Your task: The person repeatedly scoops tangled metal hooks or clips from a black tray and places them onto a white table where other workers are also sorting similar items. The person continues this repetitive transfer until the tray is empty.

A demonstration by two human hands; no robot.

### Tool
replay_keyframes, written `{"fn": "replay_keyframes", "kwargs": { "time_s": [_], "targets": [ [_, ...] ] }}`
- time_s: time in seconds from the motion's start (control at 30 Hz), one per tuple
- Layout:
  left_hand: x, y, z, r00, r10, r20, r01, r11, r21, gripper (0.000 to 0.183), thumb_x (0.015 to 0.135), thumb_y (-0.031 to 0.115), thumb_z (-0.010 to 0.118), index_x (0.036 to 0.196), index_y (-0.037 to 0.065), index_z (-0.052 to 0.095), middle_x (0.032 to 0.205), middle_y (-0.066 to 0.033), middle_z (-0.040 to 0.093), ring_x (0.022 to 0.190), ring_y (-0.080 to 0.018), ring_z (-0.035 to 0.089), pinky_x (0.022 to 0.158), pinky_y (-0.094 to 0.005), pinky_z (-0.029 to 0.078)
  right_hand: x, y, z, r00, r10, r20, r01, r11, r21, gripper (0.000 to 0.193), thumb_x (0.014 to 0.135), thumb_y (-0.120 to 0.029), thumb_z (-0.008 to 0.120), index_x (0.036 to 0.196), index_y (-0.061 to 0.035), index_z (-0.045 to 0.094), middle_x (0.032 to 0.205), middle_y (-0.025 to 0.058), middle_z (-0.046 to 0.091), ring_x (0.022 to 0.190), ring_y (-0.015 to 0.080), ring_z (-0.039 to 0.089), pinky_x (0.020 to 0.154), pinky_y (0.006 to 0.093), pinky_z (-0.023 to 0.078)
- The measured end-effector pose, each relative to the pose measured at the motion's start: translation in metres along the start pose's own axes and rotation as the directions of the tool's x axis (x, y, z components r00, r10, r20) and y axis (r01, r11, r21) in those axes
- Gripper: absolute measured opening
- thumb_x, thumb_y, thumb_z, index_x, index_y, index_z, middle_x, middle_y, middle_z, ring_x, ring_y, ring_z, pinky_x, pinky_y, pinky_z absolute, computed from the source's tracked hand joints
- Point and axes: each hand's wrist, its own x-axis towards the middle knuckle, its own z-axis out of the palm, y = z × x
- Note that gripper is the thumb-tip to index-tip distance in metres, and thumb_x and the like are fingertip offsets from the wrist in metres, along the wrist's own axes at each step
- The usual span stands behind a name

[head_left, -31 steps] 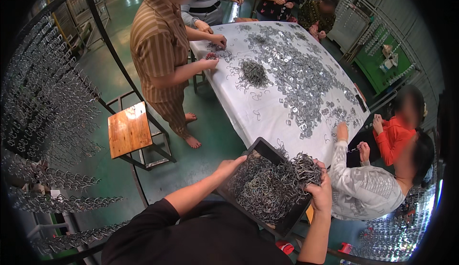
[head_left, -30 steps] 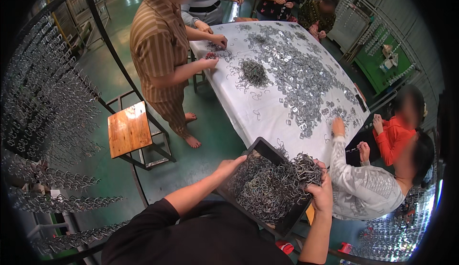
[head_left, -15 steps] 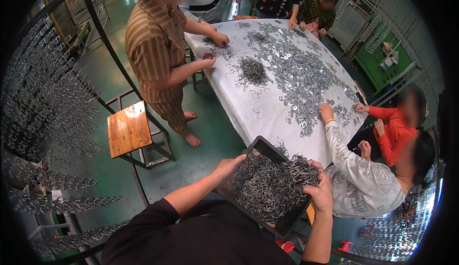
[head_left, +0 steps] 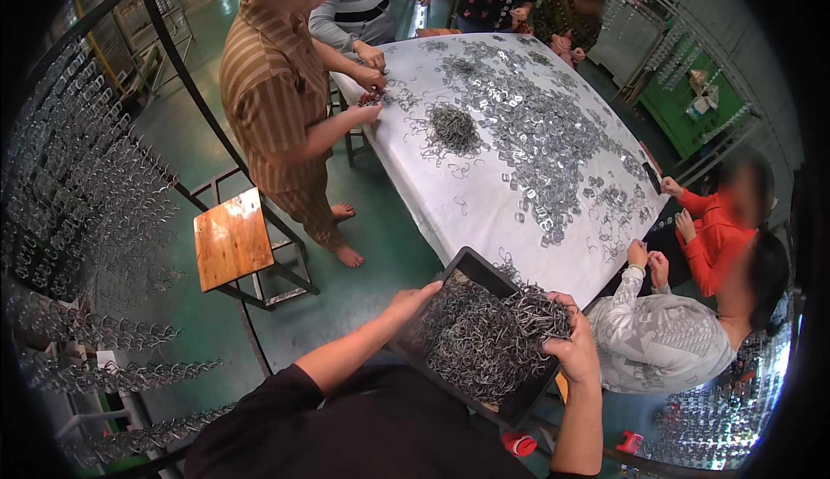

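I hold a black rectangular bin in front of me, filled with small bent metal hooks. My left hand is closed on its left rim, thumb on top. Over the bin's right side, my right hand grasps a tangled clump of hooks; its lower fingers are hidden behind the clump. Just beyond the bin is the near corner of a white-covered table. A few loose hooks lie on that corner.
Several people work around the table. On it are a hook pile and many flat metal rings. A wooden stool stands left, near a person in striped clothes. Racks of hanging metal parts flank the left and right.
The near-right person's arm has drawn back from the table, bringing both hands together. At the left, two people's hands have come closer together. My hands, bin and clump have barely moved.
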Motion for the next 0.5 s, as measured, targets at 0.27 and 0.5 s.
{"fn": "replay_keyframes", "kwargs": {
  "time_s": [0.27,0.5],
  "targets": [
    [0.005,-0.003,0.002,0.999,-0.04,0.01,0.04,0.998,-0.058,0.078,0.08,0.063,0.062,0.107,-0.01,0.064,0.098,-0.0124,0.066,0.087,-0.0172,0.062,0.079,-0.0297,0.048,0.015,-0.036,-0.007,1.0,-0.017,0.018,0.019,0.997,-0.069,0.068,0.05,0.011,0.06,0.116,-0.0036,0.055,0.11,0.0009,0.057,0.105,0.0118,0.054,0.094,0.0255,0.04],
    [0.016,-0.011,0.002,0.999,-0.033,-0.039,0.031,0.999,-0.032,0.072,0.078,0.064,0.064,0.093,-0.006,0.066,0.075,-0.0044,0.061,0.067,-0.0123,0.055,0.062,-0.0269,0.044,0.069,-0.078,-0.007,0.998,0.008,0.055,-0.009,1.0,0.012,0.073,0.054,0.008,0.058,0.126,-0.0014,0.05,0.113,0.0038,0.059,0.102,0.0144,0.057,0.091,0.0261,0.044]
  ]
}}
